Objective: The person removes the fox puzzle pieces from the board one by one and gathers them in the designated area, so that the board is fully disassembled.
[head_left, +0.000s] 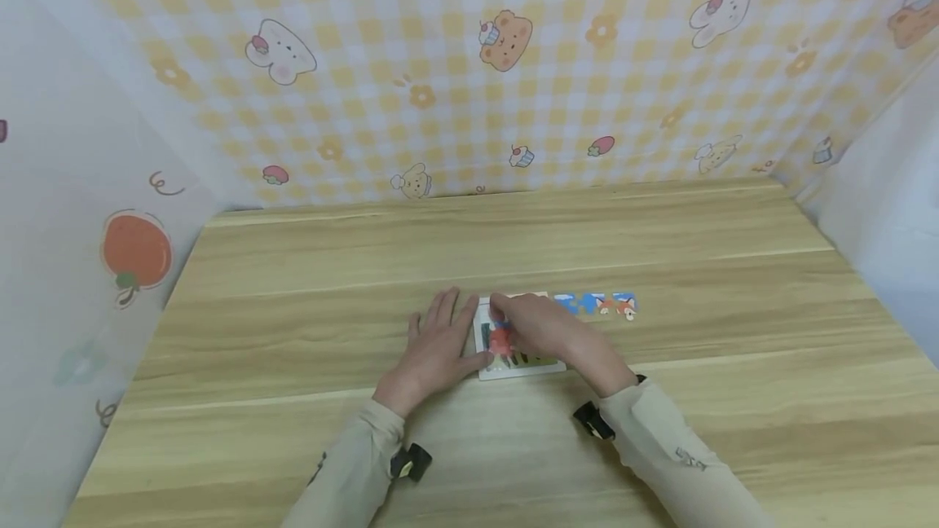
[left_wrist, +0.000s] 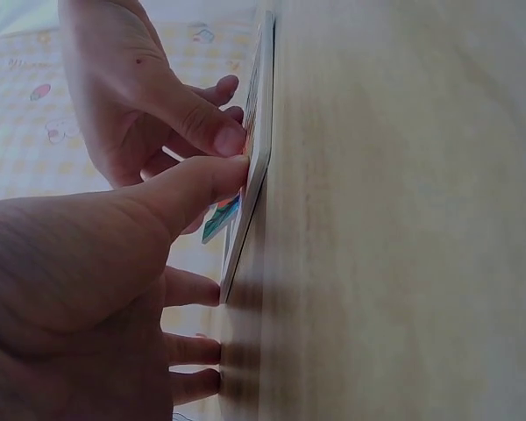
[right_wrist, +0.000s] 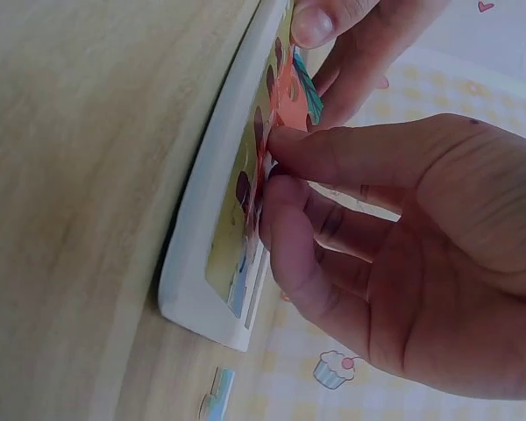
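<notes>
A small picture puzzle in a white frame (head_left: 522,373) lies flat on the table, its picture showing red shapes on a green ground. My left hand (head_left: 435,349) rests spread at its left side, with the thumb on the lower left of the puzzle and other fingertips on the table. Over the puzzle is my right hand (head_left: 546,326), thumb and fingers pinching at a puzzle piece (right_wrist: 300,98) that stands tilted up from the board, orange with a green edge. The right fingers hide part of this piece and much of the picture.
Several loose puzzle pieces (head_left: 592,303) lie in a row right of the frame, blue with a fox's face on some. The wood-grain table (head_left: 330,267) meets a yellow-checked cloth backdrop (head_left: 440,104) at the back. A pale cloth (head_left: 59,186) hangs at the left.
</notes>
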Demonstrator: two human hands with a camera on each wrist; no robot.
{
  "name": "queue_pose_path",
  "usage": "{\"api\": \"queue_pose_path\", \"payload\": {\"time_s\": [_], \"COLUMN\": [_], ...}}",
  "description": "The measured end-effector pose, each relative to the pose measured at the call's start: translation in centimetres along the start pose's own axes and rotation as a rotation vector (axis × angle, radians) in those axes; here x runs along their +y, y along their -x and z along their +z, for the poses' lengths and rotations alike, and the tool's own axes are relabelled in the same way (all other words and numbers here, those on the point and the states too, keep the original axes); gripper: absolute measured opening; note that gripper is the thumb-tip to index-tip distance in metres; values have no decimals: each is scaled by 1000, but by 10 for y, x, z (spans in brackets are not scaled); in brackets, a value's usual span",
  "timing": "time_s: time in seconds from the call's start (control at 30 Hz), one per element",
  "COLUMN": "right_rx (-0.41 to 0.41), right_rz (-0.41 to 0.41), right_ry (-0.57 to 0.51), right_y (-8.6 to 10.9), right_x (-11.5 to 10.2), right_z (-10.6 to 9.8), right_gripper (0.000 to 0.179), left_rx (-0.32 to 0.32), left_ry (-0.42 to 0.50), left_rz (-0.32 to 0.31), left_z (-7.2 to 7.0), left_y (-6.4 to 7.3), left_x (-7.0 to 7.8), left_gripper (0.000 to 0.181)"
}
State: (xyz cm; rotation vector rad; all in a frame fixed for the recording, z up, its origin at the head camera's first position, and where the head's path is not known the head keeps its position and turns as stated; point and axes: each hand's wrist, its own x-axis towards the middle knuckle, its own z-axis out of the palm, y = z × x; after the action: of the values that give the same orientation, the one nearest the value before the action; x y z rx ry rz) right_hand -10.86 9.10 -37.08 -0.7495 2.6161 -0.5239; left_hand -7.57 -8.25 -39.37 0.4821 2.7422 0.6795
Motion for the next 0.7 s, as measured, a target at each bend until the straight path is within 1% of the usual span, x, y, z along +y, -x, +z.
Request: {"api": "queue_pose_path", "payload": {"time_s": [0.3,0.57,0.7], "right_rx": [57,91,108], "right_rz": [10,0,-9], "right_ry": [64,59,64], "right_y": [5,8,8], "right_x": [-1,-1,-1], "right_z": [2,5,6], "right_gripper": [22,20,19], "left_rx": [3,1,14], "left_ry": [-15,-2,-10], "left_rz": [4,8,12], "left_z": [3,5,4], "left_y": [-2,-2,-3], "left_x": [2,3,3], "left_gripper": [81,81,81]}}
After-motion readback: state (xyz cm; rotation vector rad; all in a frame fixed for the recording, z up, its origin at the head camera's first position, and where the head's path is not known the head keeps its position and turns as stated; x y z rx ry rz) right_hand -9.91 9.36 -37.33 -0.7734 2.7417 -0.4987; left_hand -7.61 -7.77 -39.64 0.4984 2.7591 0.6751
